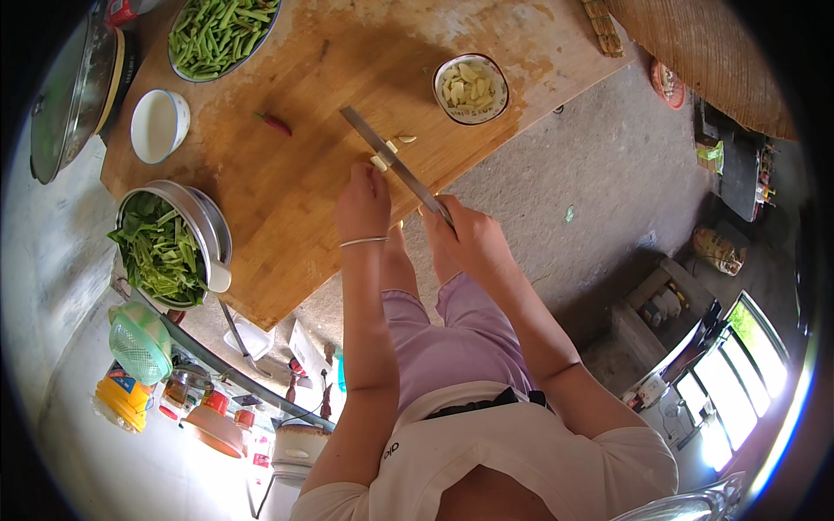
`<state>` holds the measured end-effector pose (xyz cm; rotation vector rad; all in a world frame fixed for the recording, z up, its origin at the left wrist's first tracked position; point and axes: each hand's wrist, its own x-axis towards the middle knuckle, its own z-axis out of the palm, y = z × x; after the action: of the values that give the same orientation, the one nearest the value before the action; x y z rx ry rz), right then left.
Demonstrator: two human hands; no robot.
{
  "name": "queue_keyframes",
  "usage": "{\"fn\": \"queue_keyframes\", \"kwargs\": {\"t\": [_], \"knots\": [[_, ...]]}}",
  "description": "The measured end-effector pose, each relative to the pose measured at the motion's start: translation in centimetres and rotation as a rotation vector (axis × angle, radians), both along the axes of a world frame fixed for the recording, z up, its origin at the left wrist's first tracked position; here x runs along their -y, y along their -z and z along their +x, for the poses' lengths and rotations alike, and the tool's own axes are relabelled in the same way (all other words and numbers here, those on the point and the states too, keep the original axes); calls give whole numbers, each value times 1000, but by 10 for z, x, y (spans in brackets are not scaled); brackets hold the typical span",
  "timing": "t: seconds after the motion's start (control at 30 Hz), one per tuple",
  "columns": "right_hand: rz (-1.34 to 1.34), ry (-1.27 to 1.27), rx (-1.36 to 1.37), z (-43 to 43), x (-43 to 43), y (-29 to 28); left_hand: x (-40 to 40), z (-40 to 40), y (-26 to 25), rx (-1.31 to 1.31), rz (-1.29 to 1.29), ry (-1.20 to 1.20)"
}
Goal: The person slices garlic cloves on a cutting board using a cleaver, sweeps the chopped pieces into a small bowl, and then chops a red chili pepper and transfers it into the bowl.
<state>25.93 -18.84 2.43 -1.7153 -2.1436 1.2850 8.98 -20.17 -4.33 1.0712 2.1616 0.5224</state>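
Note:
My right hand grips a kitchen knife, its blade seen nearly edge-on and slanting across the wooden table. Just left of the blade, the curled fingers of my left hand hold a peeled garlic clove against the wood; the fingertips are partly hidden. Against the blade lies another garlic piece, with a thin slice to its right. Farther back stands a patterned bowl of peeled garlic cloves. To the left lies one red chili pepper.
At the table's left are a plate of cut green beans, a white bowl and a metal colander of leafy greens. A lidded pan stands beyond. A green plastic basket sits below left.

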Motion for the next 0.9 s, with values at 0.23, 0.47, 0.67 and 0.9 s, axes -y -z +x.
{"fn": "queue_keyframes", "kwargs": {"t": [0.23,0.47,0.67,0.9], "knots": [[22,9,19,0,3,-4,-1,-1,-3,-13,-28,15],[152,38,202,9,-17,-29,0,5,-18,60,98,-132],[11,17,195,15,-18,-26,-6,14,-7,302,227,-195],[-2,23,33,17,-3,-1,-11,8,10,486,268,-212]]}}
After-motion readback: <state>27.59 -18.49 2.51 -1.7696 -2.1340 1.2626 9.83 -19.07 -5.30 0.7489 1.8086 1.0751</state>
